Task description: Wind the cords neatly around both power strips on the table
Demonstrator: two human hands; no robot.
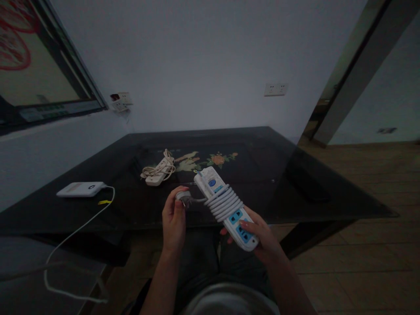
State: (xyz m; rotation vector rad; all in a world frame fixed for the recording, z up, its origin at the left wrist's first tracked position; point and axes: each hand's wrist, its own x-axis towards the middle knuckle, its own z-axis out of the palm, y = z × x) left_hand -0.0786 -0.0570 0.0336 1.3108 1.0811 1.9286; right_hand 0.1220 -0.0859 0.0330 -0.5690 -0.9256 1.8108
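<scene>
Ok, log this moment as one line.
left hand: holding plug | right hand: holding blue-socketed power strip | cord: wound around strip | second power strip: on black table

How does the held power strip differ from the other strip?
The held strip shows blue sockets; the other strip shows no blue. The held strip's cord winds around it in close coils; the other strip's cord bunches loosely. The held strip is in the right hand; the other strip lies on the table. Both are pale power strips.

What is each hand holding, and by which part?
Left hand: the plug, by its body. Right hand: the power strip, by its near end.
</scene>
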